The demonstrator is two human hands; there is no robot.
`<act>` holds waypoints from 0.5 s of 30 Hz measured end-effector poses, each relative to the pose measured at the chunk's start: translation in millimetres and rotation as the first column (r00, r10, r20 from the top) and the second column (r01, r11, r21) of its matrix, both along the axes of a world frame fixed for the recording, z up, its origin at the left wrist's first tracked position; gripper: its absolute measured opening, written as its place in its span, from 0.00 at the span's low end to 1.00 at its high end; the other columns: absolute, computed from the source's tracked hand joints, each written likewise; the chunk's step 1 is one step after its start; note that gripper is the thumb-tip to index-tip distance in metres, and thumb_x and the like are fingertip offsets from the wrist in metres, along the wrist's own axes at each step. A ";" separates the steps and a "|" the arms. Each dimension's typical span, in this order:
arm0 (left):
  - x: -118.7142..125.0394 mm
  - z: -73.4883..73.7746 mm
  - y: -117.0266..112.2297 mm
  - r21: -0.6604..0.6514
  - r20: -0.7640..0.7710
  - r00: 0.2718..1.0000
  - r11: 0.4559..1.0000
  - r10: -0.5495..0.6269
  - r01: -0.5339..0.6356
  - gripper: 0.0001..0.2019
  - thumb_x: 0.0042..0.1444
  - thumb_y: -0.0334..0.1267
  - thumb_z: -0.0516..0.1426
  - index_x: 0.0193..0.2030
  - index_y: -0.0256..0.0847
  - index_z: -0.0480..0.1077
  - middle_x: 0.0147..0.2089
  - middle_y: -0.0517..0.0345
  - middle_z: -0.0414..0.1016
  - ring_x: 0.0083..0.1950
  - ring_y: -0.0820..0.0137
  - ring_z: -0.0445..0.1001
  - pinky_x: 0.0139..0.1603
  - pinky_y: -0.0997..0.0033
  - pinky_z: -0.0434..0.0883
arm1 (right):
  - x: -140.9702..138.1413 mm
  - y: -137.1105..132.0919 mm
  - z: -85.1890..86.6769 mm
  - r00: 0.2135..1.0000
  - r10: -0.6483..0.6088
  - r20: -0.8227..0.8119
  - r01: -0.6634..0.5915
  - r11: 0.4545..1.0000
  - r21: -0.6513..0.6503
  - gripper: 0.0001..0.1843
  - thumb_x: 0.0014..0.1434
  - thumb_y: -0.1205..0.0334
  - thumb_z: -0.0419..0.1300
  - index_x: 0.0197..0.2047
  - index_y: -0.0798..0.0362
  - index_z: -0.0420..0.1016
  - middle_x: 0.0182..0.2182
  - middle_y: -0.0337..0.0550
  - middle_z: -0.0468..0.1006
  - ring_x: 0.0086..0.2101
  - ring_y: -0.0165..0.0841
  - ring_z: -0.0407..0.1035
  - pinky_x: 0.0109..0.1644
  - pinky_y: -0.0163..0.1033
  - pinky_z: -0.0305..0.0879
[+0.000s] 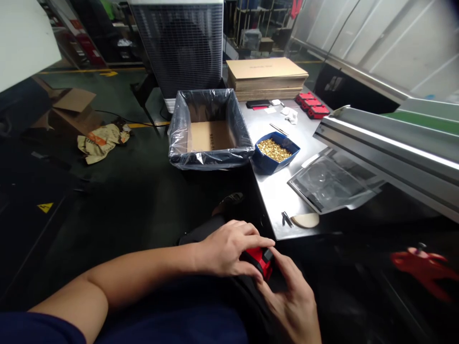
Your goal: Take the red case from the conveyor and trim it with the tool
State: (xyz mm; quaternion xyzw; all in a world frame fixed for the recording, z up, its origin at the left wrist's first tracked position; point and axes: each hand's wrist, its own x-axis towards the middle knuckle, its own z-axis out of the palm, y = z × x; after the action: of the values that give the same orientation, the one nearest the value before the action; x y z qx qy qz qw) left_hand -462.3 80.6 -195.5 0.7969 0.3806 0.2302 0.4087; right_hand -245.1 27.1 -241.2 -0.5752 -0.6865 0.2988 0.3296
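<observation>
Over my lap, a red and black plastic part (258, 259) sits between both hands. My left hand (231, 248) grips it from the left, thumb below and fingers over the top. On the other side my right hand (290, 291) holds its right end between thumb and fingers. The fingers hide much of the part, so its full shape does not show. Closest to the hands on the metal table (267, 205) lie a small dark metal tool (287, 220) and a pale rounded flat piece (306, 220).
A blue bin (267, 166) of small brass-coloured pieces stands on the table beside a plastic-lined box (211, 160). Behind are stacked cardboard sheets (267, 69) and several red and black parts (311, 105). A metal machine frame (387, 143) overhangs the right side.
</observation>
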 end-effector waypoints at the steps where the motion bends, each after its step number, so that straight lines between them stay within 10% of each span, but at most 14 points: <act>1: -0.7 0.7 -0.5 -0.011 0.015 1.000 1.000 -0.008 0.008 0.28 0.61 0.54 0.61 0.66 0.46 0.69 0.54 0.43 0.74 0.54 0.52 0.73 0.62 0.55 0.67 | -3.3 -1.6 2.8 1.000 -0.014 -0.016 0.014 1.000 0.009 0.28 0.53 0.44 0.69 0.56 0.40 0.74 0.45 0.41 0.81 0.43 0.39 0.76 0.46 0.45 0.77; 10: -6.4 7.8 -11.5 -0.182 0.258 0.947 0.972 0.192 -0.148 0.27 0.54 0.46 0.70 0.59 0.42 0.73 0.51 0.48 0.75 0.48 0.60 0.75 0.52 0.66 0.72 | -22.7 -27.2 -2.0 0.795 -0.489 -0.360 0.292 0.828 -0.479 0.37 0.46 0.42 0.72 0.56 0.47 0.69 0.51 0.49 0.77 0.49 0.45 0.75 0.55 0.53 0.74; 15: -10.3 6.5 -17.3 -0.326 0.304 0.927 0.938 0.221 -0.117 0.25 0.54 0.43 0.70 0.56 0.40 0.72 0.51 0.48 0.77 0.50 0.59 0.76 0.54 0.66 0.72 | -20.2 -30.5 4.2 0.742 -0.478 -0.469 0.327 0.870 -0.369 0.32 0.45 0.50 0.74 0.52 0.46 0.70 0.50 0.46 0.76 0.48 0.41 0.74 0.51 0.45 0.75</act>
State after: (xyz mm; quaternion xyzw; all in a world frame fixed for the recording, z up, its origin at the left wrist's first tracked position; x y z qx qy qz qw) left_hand -472.6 63.2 -188.9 0.6379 0.4040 0.3366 0.5627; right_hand -265.3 -3.4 -237.0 -0.6395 -0.3752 0.4593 0.4891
